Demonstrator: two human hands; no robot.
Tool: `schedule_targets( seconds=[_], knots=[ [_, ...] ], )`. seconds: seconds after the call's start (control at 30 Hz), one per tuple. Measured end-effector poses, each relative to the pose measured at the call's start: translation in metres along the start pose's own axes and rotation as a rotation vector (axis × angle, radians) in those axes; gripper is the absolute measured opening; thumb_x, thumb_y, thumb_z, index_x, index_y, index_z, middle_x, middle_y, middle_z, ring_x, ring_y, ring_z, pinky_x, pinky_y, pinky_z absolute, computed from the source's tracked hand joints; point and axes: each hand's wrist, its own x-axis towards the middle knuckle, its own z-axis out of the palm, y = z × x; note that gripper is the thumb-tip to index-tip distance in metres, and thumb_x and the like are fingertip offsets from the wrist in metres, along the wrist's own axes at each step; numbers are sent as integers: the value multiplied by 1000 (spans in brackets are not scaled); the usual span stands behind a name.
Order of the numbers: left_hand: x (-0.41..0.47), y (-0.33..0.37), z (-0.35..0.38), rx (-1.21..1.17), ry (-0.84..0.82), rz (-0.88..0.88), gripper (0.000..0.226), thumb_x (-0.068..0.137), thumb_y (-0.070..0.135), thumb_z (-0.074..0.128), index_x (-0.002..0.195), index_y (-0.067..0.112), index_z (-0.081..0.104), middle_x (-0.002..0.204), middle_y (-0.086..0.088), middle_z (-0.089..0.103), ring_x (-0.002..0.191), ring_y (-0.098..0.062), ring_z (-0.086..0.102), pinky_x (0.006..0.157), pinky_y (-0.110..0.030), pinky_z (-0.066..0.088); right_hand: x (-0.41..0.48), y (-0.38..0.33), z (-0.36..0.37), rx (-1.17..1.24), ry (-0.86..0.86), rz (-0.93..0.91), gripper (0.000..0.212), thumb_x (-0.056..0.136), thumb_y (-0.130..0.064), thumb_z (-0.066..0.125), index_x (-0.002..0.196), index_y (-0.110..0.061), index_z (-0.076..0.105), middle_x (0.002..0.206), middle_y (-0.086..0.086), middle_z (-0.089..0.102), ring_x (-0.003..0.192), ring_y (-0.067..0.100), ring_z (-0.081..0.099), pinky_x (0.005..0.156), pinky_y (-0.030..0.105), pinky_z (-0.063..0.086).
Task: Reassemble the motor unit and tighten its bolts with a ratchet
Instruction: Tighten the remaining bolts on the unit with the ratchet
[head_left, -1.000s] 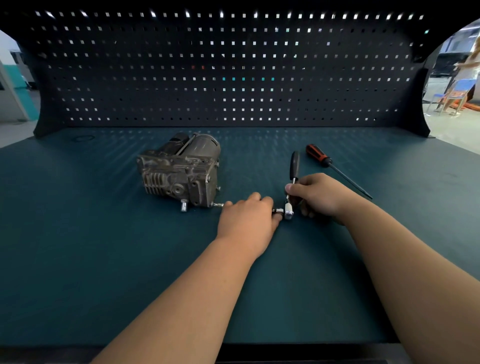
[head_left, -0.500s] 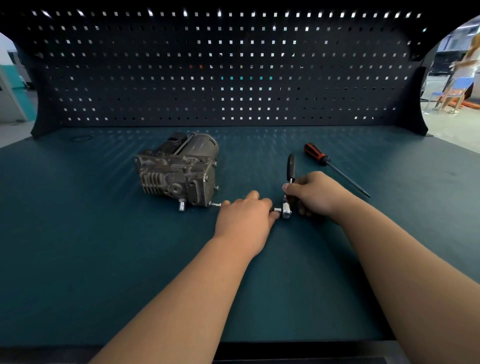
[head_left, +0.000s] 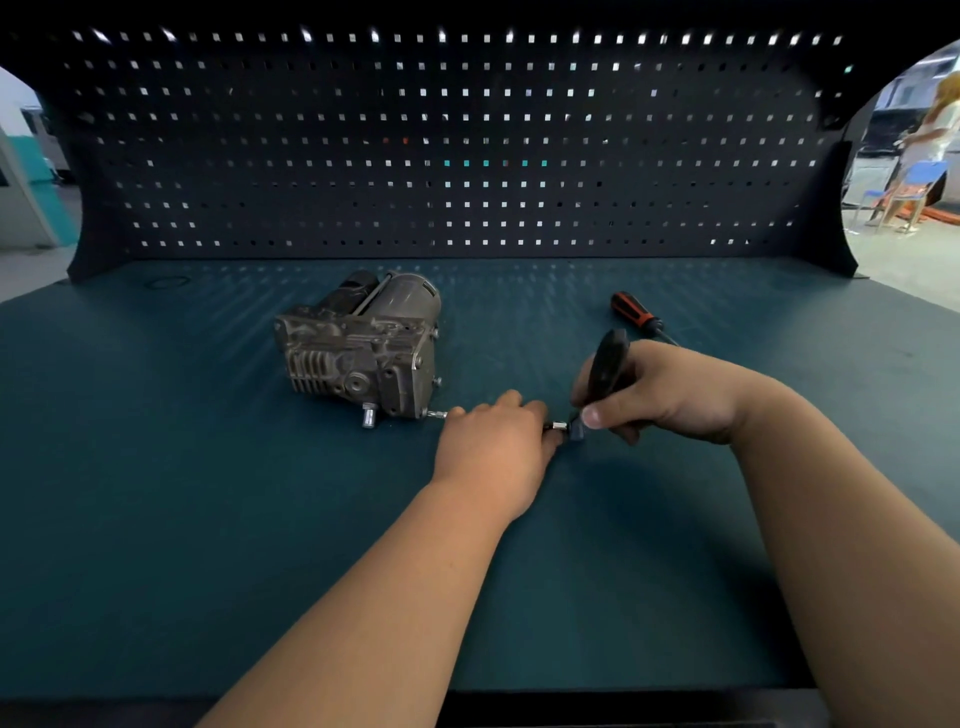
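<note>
The grey metal motor unit (head_left: 363, 348) lies on the teal bench mat (head_left: 208, 519), left of centre. A long bolt or extension bar (head_left: 438, 414) runs from its lower right corner toward my hands. My left hand (head_left: 496, 447) covers the middle of that bar, fingers curled over it. My right hand (head_left: 670, 389) grips the ratchet (head_left: 605, 364) by its black handle, which tilts up and away from me. The ratchet head with a small silver socket (head_left: 560, 427) sits at my left fingertips.
A red-and-black screwdriver (head_left: 636, 314) lies on the mat behind my right hand. A dark pegboard (head_left: 467, 156) closes the back of the bench. A person stands by a blue chair (head_left: 909, 182) far off at the right.
My right hand has lifted the ratchet handle off the mat and closed round it; earlier the handle lay flat, pointing away. My left hand has stayed on the bar.
</note>
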Motion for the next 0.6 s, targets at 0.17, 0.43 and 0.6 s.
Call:
schedule_targets(
  seconds=[0.17, 0.43, 0.6],
  knots=[
    [-1, 2, -1, -2, 15, -18, 36, 98, 48, 36, 113, 23, 56, 110, -2, 55, 101, -27, 57, 79, -37, 31, 9, 9, 4, 91, 205, 37, 7, 88, -9, 64, 81, -11, 64, 52, -2, 52, 47, 13, 46, 46, 21, 40],
    [-3, 3, -1, 14, 32, -21, 39, 98, 49, 34, 114, 22, 57, 112, -2, 55, 102, -26, 56, 84, -39, 34, 31, 28, 18, 194, 409, 238, 24, 94, -17, 60, 73, -4, 57, 62, 7, 57, 43, 13, 49, 43, 24, 42],
    [-3, 2, 0, 12, 36, -28, 38, 98, 48, 34, 115, 21, 56, 113, -2, 54, 102, -26, 55, 84, -39, 34, 38, 33, 18, 125, 449, 314, 28, 91, -20, 64, 70, -1, 61, 57, 7, 58, 39, 12, 50, 40, 21, 43]
  ],
)
